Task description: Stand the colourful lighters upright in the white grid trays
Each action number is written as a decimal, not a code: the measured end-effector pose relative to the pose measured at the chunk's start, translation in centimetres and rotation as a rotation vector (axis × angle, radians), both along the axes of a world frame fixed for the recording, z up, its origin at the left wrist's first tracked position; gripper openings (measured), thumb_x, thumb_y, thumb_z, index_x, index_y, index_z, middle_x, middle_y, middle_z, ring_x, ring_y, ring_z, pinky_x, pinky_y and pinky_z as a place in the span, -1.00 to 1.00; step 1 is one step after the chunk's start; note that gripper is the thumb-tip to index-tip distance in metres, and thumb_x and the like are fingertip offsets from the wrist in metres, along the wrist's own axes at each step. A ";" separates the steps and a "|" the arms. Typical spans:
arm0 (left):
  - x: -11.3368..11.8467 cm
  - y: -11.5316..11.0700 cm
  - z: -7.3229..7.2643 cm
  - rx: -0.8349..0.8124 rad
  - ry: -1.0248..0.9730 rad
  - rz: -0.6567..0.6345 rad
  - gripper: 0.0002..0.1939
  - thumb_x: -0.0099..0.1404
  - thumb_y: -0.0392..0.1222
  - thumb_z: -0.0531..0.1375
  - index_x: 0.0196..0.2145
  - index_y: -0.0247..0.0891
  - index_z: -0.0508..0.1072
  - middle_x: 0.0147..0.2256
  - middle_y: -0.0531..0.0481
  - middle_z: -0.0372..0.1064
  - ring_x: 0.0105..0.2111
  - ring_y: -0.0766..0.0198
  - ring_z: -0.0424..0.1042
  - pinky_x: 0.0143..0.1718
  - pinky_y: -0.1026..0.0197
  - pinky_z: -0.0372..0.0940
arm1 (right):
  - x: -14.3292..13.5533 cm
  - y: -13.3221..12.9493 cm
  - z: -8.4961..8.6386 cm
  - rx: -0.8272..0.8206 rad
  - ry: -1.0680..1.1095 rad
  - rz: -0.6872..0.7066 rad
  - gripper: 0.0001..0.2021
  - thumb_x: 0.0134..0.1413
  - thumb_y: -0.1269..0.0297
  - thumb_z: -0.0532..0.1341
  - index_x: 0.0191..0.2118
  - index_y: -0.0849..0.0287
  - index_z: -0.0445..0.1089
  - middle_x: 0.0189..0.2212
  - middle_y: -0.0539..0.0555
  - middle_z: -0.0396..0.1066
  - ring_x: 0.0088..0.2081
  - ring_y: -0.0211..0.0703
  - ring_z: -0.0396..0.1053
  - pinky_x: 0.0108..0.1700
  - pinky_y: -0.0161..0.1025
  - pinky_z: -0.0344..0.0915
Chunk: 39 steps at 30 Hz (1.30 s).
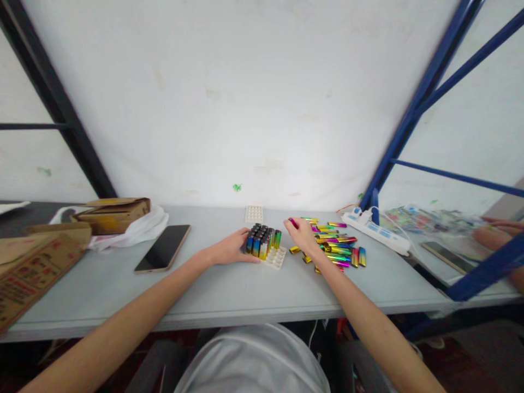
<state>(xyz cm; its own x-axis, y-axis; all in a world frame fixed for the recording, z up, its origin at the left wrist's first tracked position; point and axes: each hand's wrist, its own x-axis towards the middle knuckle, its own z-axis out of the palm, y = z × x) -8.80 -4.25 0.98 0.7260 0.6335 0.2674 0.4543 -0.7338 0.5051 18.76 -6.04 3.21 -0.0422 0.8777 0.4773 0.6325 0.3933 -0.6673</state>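
Standing in a white tray (278, 258), midway between front and back edges of the bench (245, 295), black-topped lighters (256, 246) have the left hand (231, 247) clamped around their left side. The right hand (303, 236), well apart, pinches a reddish lighter (293, 222). Loose metallic lighters (336, 250) lie toward the right edge, near a power strip (374, 232).

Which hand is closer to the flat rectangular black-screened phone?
Left. The left hand is right of the phone; the right hand is farther right, beside the shiny multicoloured loose pieces.
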 end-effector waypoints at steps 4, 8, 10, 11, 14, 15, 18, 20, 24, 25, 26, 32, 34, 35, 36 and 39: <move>0.0 0.0 -0.1 -0.007 -0.003 -0.003 -0.23 0.17 0.28 0.43 0.19 -0.22 0.48 0.20 -0.21 0.38 0.20 -0.13 0.38 0.35 -0.10 0.20 | 0.1 0.1 -0.2 0.020 0.011 -0.015 -0.64 0.15 0.04 0.04 -0.59 0.07 0.06 -0.64 -0.07 0.04 -0.50 -0.22 0.09 -0.42 -0.25 -0.02; -0.1 0.0 0.0 -0.001 -0.005 -0.010 -0.23 0.18 0.28 0.43 0.20 -0.21 0.46 0.20 -0.22 0.37 0.20 -0.12 0.38 0.35 -0.09 0.20 | 0.2 0.0 0.0 0.005 0.026 -0.017 -0.58 0.24 -0.04 0.06 -0.57 0.08 0.12 -0.63 -0.07 0.13 -0.50 -0.21 0.15 -0.40 -0.25 0.05; 0.0 0.0 0.0 0.005 0.001 -0.015 -0.23 0.19 0.29 0.42 0.20 -0.20 0.46 0.20 -0.21 0.38 0.20 -0.12 0.38 0.35 -0.08 0.20 | 0.2 -0.2 0.1 -0.012 0.065 0.030 -0.56 0.28 -0.13 0.08 -0.48 0.09 0.20 -0.60 -0.07 0.19 -0.50 -0.21 0.18 -0.41 -0.26 0.10; 0.0 0.0 0.0 0.007 0.008 -0.019 -0.24 0.20 0.29 0.42 0.20 -0.19 0.47 0.20 -0.20 0.38 0.21 -0.11 0.37 0.36 -0.08 0.19 | 0.2 -0.4 0.2 -0.031 0.104 0.074 -0.56 0.30 -0.17 0.08 -0.41 0.09 0.25 -0.58 -0.08 0.21 -0.51 -0.22 0.19 -0.42 -0.27 0.12; 0.0 0.0 -0.1 0.011 0.023 -0.021 -0.26 0.21 0.30 0.40 0.19 -0.19 0.47 0.20 -0.19 0.38 0.22 -0.11 0.36 0.36 -0.06 0.18 | 0.4 -0.8 0.8 -0.128 0.247 0.262 -0.54 0.34 -0.24 0.03 -0.19 0.08 0.31 -0.50 -0.08 0.29 -0.56 -0.24 0.23 -0.46 -0.28 0.21; 0.0 0.0 -0.1 0.013 0.022 -0.019 -0.25 0.21 0.30 0.41 0.20 -0.20 0.46 0.20 -0.19 0.38 0.22 -0.11 0.36 0.36 -0.06 0.18 | 0.4 -1.0 1.0 -0.147 0.276 0.318 -0.53 0.35 -0.25 0.02 -0.15 0.09 0.32 -0.45 -0.05 0.34 -0.54 -0.24 0.28 -0.43 -0.27 0.26; 0.0 0.1 -0.1 0.010 0.014 -0.008 -0.21 0.19 0.30 0.42 0.22 -0.21 0.45 0.20 -0.21 0.38 0.20 -0.13 0.37 0.35 -0.08 0.20 | 0.6 -1.4 1.8 -0.065 0.206 0.371 -0.51 0.35 -0.23 0.07 -0.16 0.13 0.42 -0.28 0.08 0.43 -0.33 -0.16 0.44 -0.25 -0.23 0.37; 0.0 0.1 -0.1 0.001 0.010 -0.006 -0.22 0.18 0.30 0.42 0.21 -0.21 0.46 0.20 -0.20 0.39 0.21 -0.14 0.37 0.35 -0.08 0.20 | 0.7 -1.7 2.1 0.024 0.083 0.347 -0.52 0.36 -0.19 0.10 -0.23 0.14 0.48 -0.29 0.10 0.44 -0.24 -0.11 0.43 -0.18 -0.21 0.35; -0.1 0.1 0.0 -0.014 0.002 -0.004 -0.21 0.17 0.28 0.43 0.20 -0.22 0.47 0.19 -0.21 0.39 0.20 -0.15 0.38 0.35 -0.08 0.20 | 0.6 -1.9 1.9 0.013 -0.063 0.332 -0.61 0.36 -0.08 0.15 -0.22 0.15 0.48 -0.47 0.01 0.41 -0.38 -0.14 0.34 -0.27 -0.22 0.26; -0.1 0.1 -0.1 -0.017 0.002 0.001 -0.21 0.17 0.28 0.43 0.20 -0.22 0.47 0.19 -0.21 0.39 0.19 -0.15 0.39 0.35 -0.09 0.21 | 0.6 -1.9 1.8 0.000 -0.083 0.338 -0.65 0.35 -0.05 0.17 -0.19 0.16 0.47 -0.48 -0.01 0.41 -0.41 -0.16 0.33 -0.29 -0.22 0.25; -0.1 0.1 -0.1 -0.019 0.005 0.005 -0.21 0.17 0.28 0.43 0.20 -0.22 0.47 0.18 -0.21 0.39 0.19 -0.15 0.39 0.34 -0.09 0.21 | 0.6 -1.9 1.6 -0.010 -0.101 0.348 -0.68 0.33 -0.03 0.20 -0.16 0.15 0.46 -0.48 -0.02 0.42 -0.42 -0.17 0.34 -0.30 -0.23 0.24; 0.0 0.1 -0.2 -0.002 0.007 -0.011 -0.21 0.18 0.28 0.43 0.23 -0.20 0.45 0.19 -0.19 0.39 0.18 -0.12 0.39 0.34 -0.07 0.22 | 1.1 -1.4 0.8 -0.048 -0.133 0.455 -0.77 0.26 0.08 0.28 -0.12 0.11 0.36 -0.49 -0.09 0.39 -0.45 -0.20 0.34 -0.35 -0.27 0.23; 0.0 0.1 -0.1 -0.001 0.011 -0.012 -0.24 0.18 0.28 0.43 0.20 -0.20 0.47 0.18 -0.18 0.39 0.18 -0.13 0.39 0.33 -0.07 0.22 | 1.3 -1.4 0.8 -0.024 -0.144 0.460 -0.79 0.24 0.12 0.30 -0.15 0.10 0.34 -0.49 -0.10 0.38 -0.45 -0.20 0.33 -0.35 -0.27 0.22; 0.0 0.1 -0.1 -0.001 0.018 -0.009 -0.25 0.19 0.27 0.43 0.19 -0.20 0.48 0.17 -0.19 0.40 0.18 -0.13 0.39 0.33 -0.07 0.22 | 1.3 -1.4 0.9 -0.012 -0.150 0.456 -0.80 0.24 0.13 0.30 -0.16 0.10 0.34 -0.49 -0.10 0.38 -0.45 -0.20 0.33 -0.34 -0.27 0.22; 0.0 0.1 -0.1 0.000 0.027 -0.007 -0.26 0.19 0.27 0.43 0.19 -0.20 0.48 0.17 -0.19 0.40 0.18 -0.13 0.39 0.33 -0.07 0.22 | 1.4 -1.4 0.9 -0.003 -0.156 0.450 -0.80 0.23 0.14 0.30 -0.17 0.10 0.33 -0.49 -0.10 0.38 -0.45 -0.21 0.33 -0.34 -0.27 0.22; 0.0 0.0 0.0 0.002 0.042 -0.010 -0.26 0.21 0.25 0.42 0.20 -0.20 0.47 0.17 -0.19 0.39 0.18 -0.11 0.39 0.33 -0.06 0.22 | 1.3 -1.6 1.0 -0.011 -0.176 0.435 -0.79 0.22 0.15 0.31 -0.18 0.10 0.31 -0.48 -0.10 0.39 -0.44 -0.21 0.34 -0.34 -0.27 0.21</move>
<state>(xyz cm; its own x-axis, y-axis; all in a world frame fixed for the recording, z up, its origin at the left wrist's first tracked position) -8.80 -4.23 1.00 0.7427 0.6259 0.2382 0.4677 -0.7394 0.4843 20.04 -7.66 4.25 -0.4867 0.7654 0.4210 0.5141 0.6406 -0.5703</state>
